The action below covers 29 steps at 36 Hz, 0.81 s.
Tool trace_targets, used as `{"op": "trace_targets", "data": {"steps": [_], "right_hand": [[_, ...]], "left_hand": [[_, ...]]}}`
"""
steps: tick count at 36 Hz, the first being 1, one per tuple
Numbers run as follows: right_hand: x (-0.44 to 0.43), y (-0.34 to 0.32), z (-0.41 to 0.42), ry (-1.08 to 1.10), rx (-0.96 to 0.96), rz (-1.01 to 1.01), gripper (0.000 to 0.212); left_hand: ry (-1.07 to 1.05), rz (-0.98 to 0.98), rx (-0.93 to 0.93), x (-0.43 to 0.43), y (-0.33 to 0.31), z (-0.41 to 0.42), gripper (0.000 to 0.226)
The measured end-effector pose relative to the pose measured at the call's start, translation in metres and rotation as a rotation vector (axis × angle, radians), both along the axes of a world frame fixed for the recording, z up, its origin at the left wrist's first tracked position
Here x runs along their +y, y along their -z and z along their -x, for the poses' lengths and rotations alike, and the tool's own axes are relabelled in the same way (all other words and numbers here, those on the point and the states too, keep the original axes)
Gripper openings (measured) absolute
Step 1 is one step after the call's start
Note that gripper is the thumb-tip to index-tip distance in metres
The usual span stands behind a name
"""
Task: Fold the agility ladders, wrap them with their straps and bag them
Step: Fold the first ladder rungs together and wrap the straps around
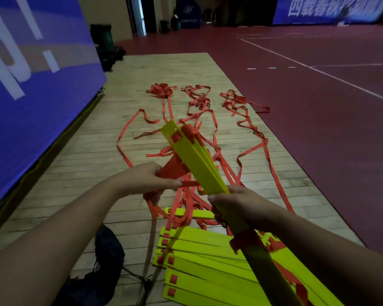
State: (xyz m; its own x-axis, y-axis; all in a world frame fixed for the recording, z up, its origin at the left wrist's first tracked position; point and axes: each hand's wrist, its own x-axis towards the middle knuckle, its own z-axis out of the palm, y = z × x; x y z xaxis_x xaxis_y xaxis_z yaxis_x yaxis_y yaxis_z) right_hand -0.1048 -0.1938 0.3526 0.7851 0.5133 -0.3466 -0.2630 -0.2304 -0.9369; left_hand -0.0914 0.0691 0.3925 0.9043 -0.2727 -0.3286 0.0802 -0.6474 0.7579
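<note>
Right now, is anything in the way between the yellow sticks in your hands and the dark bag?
Nothing lies on the dark bag, which sits on the floor beside the other yellow rungs. But loose red straps hang from the held bundle down to the floor, so they would probably drag along.

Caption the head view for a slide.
Right hand grips bundled yellow rungs; left hand pinches the red strap.

Sports hall: court lines [296, 60], banners [332, 9].
</note>
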Motion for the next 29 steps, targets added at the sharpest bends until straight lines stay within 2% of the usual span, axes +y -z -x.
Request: {"op": "trace_targets", "data": {"steps": [2, 4, 6, 7, 10, 13, 14, 17, 18, 21, 24, 27, 29], "right_hand": [[-0.002, 0.0, -0.001, 0.042, -0.038, 0.05, 0.012], [0.001, 0.003, -0.002, 0.066, -0.118, 0.165, 0.008], [0.009, 0.007, -0.004, 0.041, -0.265, 0.366, 0.007], [0.013, 0.009, -0.004, 0.009, -0.355, 0.474, 0.008], [0.024, 0.018, 0.003, -0.098, -0.589, 0.693, 0.012], [0.027, 0.023, 0.006, -0.103, -0.644, 0.73, 0.015], [0.029, 0.023, 0.008, -0.107, -0.638, 0.728, 0.021], [0.035, 0.014, 0.015, -0.103, -0.605, 0.673, 0.061], [0.035, 0.01, 0.018, -0.085, -0.581, 0.615, 0.065], [0.032, 0.0, 0.014, -0.015, -0.473, 0.397, 0.052], [0.022, -0.006, 0.005, -0.053, -0.424, 0.301, 0.033], [0.015, -0.012, 0.005, -0.073, -0.248, 0.109, 0.021], [0.013, -0.011, 0.006, -0.07, -0.097, -0.047, 0.021]], "left_hand": [[-0.014, 0.053, 0.045, 0.009, 0.003, -0.001, 0.034], [-0.084, 0.277, 0.099, 0.009, 0.005, -0.001, 0.022], [-0.143, 0.484, 0.122, -0.001, 0.004, 0.002, 0.022], [-0.173, 0.541, 0.128, -0.009, 0.004, 0.002, 0.031], [-0.356, 0.516, 0.112, -0.032, 0.007, 0.002, 0.062], [-0.526, 0.386, 0.049, -0.039, 0.018, 0.001, 0.064], [-0.55, 0.381, 0.018, -0.04, 0.02, 0.001, 0.058], [-0.595, 0.403, -0.058, -0.042, 0.021, -0.002, 0.04], [-0.605, 0.428, -0.068, -0.042, 0.021, -0.003, 0.037], [-0.596, 0.533, -0.055, -0.037, 0.015, -0.004, 0.033], [-0.478, 0.63, -0.049, -0.031, 0.008, 0.002, 0.03], [-0.387, 0.707, -0.048, -0.036, 0.003, 0.009, 0.028], [-0.352, 0.751, -0.053, -0.039, 0.001, 0.011, 0.025]]}}
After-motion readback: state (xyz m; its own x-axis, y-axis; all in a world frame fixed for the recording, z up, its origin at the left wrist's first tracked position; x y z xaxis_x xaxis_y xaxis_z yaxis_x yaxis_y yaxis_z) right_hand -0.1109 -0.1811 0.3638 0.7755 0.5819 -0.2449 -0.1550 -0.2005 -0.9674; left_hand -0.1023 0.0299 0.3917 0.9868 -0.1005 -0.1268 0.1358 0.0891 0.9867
